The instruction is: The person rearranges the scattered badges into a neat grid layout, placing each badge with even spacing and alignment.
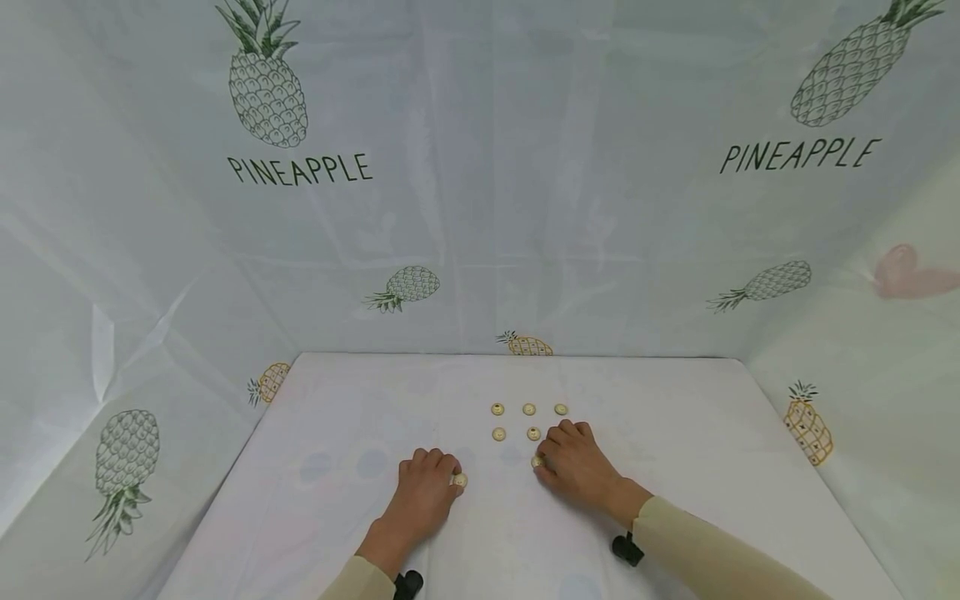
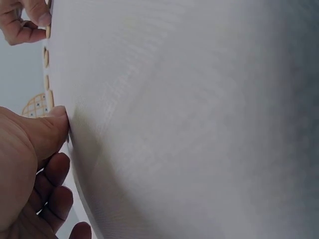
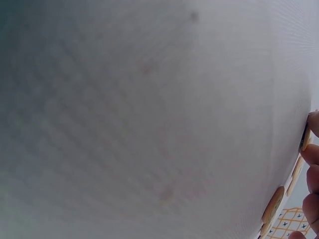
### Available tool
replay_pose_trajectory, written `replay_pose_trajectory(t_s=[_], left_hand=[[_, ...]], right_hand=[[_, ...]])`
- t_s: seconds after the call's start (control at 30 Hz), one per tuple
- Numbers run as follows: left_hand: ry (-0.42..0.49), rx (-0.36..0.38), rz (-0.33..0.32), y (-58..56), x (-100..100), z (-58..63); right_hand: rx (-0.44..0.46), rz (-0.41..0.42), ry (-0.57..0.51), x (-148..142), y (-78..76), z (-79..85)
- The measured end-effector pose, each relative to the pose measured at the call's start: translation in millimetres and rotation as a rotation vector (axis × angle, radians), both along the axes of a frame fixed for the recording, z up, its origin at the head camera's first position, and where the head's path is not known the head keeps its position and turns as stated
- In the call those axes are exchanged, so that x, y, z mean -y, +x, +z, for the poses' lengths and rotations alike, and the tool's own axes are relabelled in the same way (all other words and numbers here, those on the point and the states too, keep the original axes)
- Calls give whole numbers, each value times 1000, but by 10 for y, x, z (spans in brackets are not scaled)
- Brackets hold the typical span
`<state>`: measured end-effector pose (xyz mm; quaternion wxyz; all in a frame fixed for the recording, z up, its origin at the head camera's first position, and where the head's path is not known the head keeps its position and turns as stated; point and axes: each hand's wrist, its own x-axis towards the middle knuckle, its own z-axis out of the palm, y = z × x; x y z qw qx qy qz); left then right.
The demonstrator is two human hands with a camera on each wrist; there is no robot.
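My left hand (image 1: 426,493) is low over the left-centre of the table and pinches a small round pale wooden disc (image 1: 460,480) between thumb and fingers. In the left wrist view that disc is hidden behind the thumb. To the right, my right hand (image 1: 581,468) pinches another such disc (image 1: 537,461) at the table surface. Its fingers grip the disc (image 3: 305,138) on edge in the right wrist view. Just beyond the hands, three discs form a back row (image 1: 529,409), and two more make a nearer row (image 1: 499,434). Some discs bear marks too small to read.
A white cloth covers the table (image 1: 360,400). Behind and beside it hangs a pale curtain (image 1: 480,208) printed with pineapples. A black wrist camera (image 1: 627,550) is strapped at the right wrist, and another (image 1: 408,583) at the left.
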<state>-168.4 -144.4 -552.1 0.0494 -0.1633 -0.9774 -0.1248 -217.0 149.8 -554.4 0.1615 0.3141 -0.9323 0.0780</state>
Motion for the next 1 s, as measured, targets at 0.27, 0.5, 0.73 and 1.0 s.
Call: replay_pose_trajectory(t_s=[0.27,0.5,0.73,1.0], left_hand=[[-17,-32,-31,0,-4,24],[-18,-20,-43,-54,-136,41],[-24,19,-49,-191,-412,76],[-49,5,-71,-280,-575,91]], right_hand=[[-18,6,-2,-15,-12,-15],[-12,9,4,-15,-9,-16],[-63,22,0,-13,-4,-12],[-83,33,7,-12,-1,-1]])
